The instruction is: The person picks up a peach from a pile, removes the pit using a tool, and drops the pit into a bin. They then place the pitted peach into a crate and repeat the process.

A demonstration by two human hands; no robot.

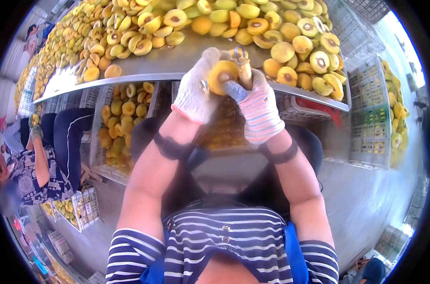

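Observation:
In front of my chest, my left hand (198,90), in a white knit glove, is closed around a halved yellow peach (220,78) with its cut face showing. My right hand (260,108), gloved with pink and blue stripes, grips the wooden handle of a pitting tool (244,73) held upright. A metal band or loop shows near the tool's top end. The right thumb touches the peach half, and its centre is partly hidden by that thumb. Both hands are above the near edge of a metal table (196,45) heaped with peach halves (174,18).
A crate of peach halves (125,123) stands under the table at left. Stacked plastic crates (369,137) with fruit stand at right. Another person (40,165) sits at far left, gloved hands near the table. A red object (319,108) lies below the table edge.

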